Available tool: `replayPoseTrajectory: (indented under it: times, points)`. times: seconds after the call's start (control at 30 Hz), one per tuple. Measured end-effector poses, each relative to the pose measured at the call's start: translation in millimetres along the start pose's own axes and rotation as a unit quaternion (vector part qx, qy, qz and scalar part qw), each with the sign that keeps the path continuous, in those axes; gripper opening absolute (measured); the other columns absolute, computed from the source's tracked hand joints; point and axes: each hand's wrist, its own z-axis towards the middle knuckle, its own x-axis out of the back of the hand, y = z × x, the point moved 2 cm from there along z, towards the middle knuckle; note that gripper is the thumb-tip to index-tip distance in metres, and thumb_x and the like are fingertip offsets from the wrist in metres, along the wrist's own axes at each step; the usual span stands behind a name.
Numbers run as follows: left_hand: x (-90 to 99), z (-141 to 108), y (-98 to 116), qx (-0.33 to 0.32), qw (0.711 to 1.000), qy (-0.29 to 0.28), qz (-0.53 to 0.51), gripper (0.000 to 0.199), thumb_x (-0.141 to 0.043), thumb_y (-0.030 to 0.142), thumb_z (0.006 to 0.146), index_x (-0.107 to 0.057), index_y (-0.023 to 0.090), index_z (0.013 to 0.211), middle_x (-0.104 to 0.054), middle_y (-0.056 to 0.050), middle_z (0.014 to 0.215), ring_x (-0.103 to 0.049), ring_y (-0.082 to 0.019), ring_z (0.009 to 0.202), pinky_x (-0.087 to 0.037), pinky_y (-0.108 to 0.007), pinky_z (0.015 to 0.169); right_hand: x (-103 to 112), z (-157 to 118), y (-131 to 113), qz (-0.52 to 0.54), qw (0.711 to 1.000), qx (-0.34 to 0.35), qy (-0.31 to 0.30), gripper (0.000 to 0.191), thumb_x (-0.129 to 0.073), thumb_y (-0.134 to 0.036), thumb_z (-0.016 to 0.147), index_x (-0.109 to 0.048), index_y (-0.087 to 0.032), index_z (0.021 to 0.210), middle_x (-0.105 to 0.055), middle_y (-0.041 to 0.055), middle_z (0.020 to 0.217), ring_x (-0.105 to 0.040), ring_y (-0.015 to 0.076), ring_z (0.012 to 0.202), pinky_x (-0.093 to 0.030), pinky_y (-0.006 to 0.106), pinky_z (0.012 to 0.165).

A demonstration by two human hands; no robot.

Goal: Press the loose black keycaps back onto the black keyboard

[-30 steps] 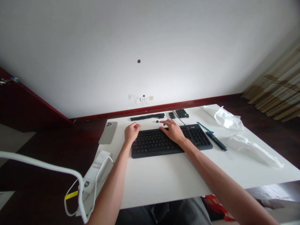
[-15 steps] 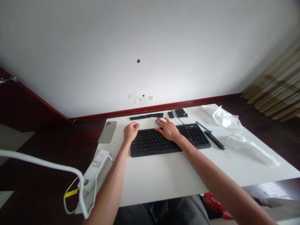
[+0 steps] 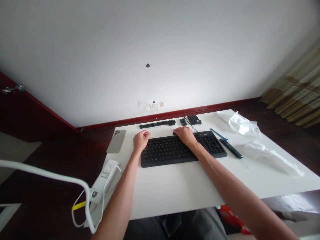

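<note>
A black keyboard (image 3: 170,150) lies on the white table, its upper middle partly covered by my right hand. My right hand (image 3: 187,136) is over the keyboard's far edge, fingers drawn together, with a small black keycap (image 3: 174,133) at the fingertips. My left hand (image 3: 141,141) rests by the keyboard's upper left corner, thumb and fingers curled closed; whatever may be inside is hidden. Beyond the keyboard, loose black keycaps (image 3: 157,124) lie in a long row. Further right are a small group of keycaps (image 3: 183,122) and a larger block of keycaps (image 3: 193,120).
A phone (image 3: 116,141) and a white power strip (image 3: 106,176) with a cable lie at the left. Right of the keyboard are a blue tool (image 3: 219,134), a black brush-like tool (image 3: 231,149) and crumpled white plastic bags (image 3: 243,124). A wall stands behind the table.
My right hand has gone from spread fingers over the keyboard to a closed grip slightly further right, at its far edge. My left hand stays curled in place. The view has shifted slightly.
</note>
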Motion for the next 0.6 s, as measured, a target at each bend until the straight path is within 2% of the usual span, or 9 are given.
replayPoseTrajectory:
  times: [0.2, 0.3, 0.43, 0.6]
  points:
    - [-0.5, 0, -1, -0.006, 1.000, 0.002, -0.001, 0.026, -0.058, 0.044, 0.093, -0.075, 0.026, 0.086, -0.075, -0.001, 0.085, -0.064, -0.018, 0.076, -0.042, -0.027, 0.072, 6, -1, -1, 0.035, 0.999, 0.000, 0.026, 0.017, -0.065, -0.026, 0.095, -0.080, -0.019, 0.095, -0.080, 0.0077, 0.098, -0.072, 0.0235, 0.092, -0.050, 0.030, 0.087]
    - [0.2, -1, 0, -0.005, 1.000, -0.001, 0.000, 0.027, -0.057, 0.044, 0.093, -0.076, 0.026, 0.087, -0.076, -0.001, 0.086, -0.065, -0.019, 0.076, -0.042, -0.026, 0.072, 10, -5, -6, 0.024, 0.999, 0.017, 0.037, 0.026, -0.060, -0.035, 0.099, -0.079, -0.019, 0.089, -0.076, 0.0075, 0.092, -0.069, 0.0215, 0.084, -0.049, 0.030, 0.080]
    - [1.7, -2, 2, -0.006, 1.000, -0.005, 0.002, 0.027, -0.056, 0.044, 0.094, -0.076, 0.026, 0.087, -0.076, -0.002, 0.086, -0.065, -0.019, 0.076, -0.042, -0.026, 0.072, 10, -8, -10, -0.013, 1.000, 0.017, 0.003, 0.035, -0.053, -0.041, 0.103, -0.079, -0.020, 0.093, -0.073, 0.0079, 0.093, -0.067, 0.0209, 0.083, -0.047, 0.030, 0.078]
    - [2.6, -2, 3, -0.004, 1.000, -0.008, 0.001, 0.027, -0.056, 0.043, 0.094, -0.076, 0.026, 0.088, -0.076, -0.002, 0.087, -0.066, -0.018, 0.077, -0.043, -0.026, 0.074, 7, -6, -10, -0.031, 0.999, 0.004, -0.015, 0.032, -0.053, -0.034, 0.101, -0.081, -0.019, 0.095, -0.076, 0.0096, 0.098, -0.069, 0.0228, 0.091, -0.048, 0.029, 0.085]
